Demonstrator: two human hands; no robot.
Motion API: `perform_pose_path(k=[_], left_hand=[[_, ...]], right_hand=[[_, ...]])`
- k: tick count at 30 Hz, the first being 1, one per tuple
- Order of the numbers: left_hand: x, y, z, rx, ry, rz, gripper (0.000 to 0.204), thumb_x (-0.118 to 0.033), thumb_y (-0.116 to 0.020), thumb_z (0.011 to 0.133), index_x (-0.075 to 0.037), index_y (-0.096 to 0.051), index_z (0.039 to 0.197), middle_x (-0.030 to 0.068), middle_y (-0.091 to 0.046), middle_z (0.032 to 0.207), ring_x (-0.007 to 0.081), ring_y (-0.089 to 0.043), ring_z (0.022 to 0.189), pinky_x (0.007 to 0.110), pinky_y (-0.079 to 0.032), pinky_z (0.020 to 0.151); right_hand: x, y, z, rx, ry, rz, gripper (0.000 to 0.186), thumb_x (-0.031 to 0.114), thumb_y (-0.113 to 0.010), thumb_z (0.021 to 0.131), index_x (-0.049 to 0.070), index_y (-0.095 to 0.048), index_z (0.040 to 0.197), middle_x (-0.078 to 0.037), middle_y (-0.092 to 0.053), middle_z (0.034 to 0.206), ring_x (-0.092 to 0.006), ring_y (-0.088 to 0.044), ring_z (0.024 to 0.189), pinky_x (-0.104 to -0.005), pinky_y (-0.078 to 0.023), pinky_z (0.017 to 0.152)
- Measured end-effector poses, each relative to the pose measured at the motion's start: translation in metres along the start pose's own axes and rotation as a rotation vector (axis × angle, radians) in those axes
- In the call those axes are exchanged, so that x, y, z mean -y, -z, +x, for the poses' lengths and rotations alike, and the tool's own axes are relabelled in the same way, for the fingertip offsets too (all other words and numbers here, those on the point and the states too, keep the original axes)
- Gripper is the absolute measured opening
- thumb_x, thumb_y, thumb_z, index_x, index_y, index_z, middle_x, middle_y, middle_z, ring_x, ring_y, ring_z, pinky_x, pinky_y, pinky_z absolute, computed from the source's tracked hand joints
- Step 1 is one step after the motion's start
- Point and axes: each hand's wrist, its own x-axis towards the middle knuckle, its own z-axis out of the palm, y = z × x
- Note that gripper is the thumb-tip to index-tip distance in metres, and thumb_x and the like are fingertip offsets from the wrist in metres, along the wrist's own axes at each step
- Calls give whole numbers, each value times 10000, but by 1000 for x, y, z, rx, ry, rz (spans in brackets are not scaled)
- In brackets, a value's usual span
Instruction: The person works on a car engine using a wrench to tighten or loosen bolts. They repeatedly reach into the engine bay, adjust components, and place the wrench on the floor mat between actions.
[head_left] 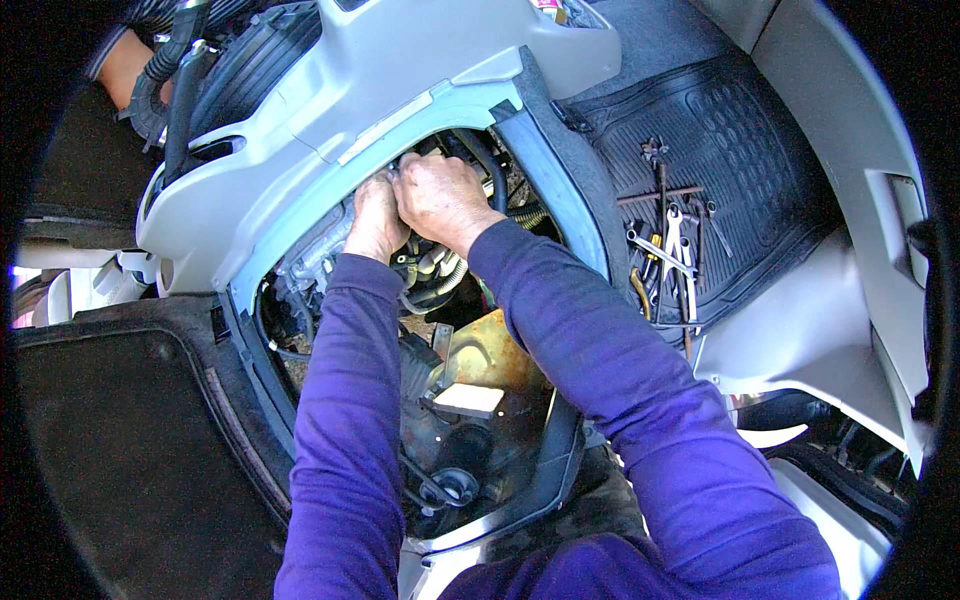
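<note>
Both of my hands reach into the upper part of an engine opening (235, 300) with a pale blue-grey rim, touching or nearly touching each other. My left hand (378, 215) has its fingers curled inward, largely hidden. My right hand (440, 200) is closed, knuckles up, beside it; what either grips is hidden. Around them are metal engine parts (315, 262), dark hoses and a ribbed pale hose (445, 285). Below, between my forearms, lie a rusty yellowish metal panel (490, 340) and a white rectangular piece (468, 398).
Several wrenches and tools (675, 250) lie on a black rubber mat (750, 130) at right. A grey plastic console (400, 50) spans the top. A dark carpeted panel (130, 440) is at lower left. Another person's bare skin (130, 62) shows at upper left.
</note>
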Motion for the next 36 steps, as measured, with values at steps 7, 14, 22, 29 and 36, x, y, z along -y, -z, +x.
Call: perform_pose_path(k=[7,14,22,29,36], left_hand=[[-9,-34,-9,-128,2,497,159,-195,-509,983,-53,-575,953,89,-559,707,197,-535,587,335,-413,501],[-10,-30,-17,-73,-442,1068,195,-194,-519,970,-12,-589,978,122,-572,773,213,-537,620,371,-442,546],[-9,-33,-20,-90,-77,341,340,-205,-546,986,-11,-525,1264,194,-622,1136,300,-632,1005,428,-532,846],[-8,-25,-25,49,-56,165,271,-243,-524,1006,-46,-566,1187,121,-654,1095,264,-633,1015,436,-523,880],[-3,-31,-25,-110,-67,172,307,-259,-524,1001,-30,-576,1199,144,-660,1106,282,-651,973,442,-543,839]], right_hand=[[-5,15,-11,422,-220,-178,308,221,-615,845,25,-730,1054,-201,-721,1059,-332,-699,1026,-420,-560,875],[-1,17,-3,562,-251,-173,338,249,-563,880,19,-735,1058,-192,-705,1131,-343,-678,1070,-426,-533,912],[6,13,2,196,-77,-112,306,226,-559,837,-21,-720,918,-235,-722,897,-390,-717,863,-466,-573,796],[1,0,5,-20,-20,-51,293,245,-519,926,-14,-649,884,-254,-698,808,-409,-713,786,-500,-577,727],[-2,-3,-5,62,-43,-28,287,230,-508,940,-22,-640,899,-253,-698,802,-410,-711,785,-505,-574,724]])
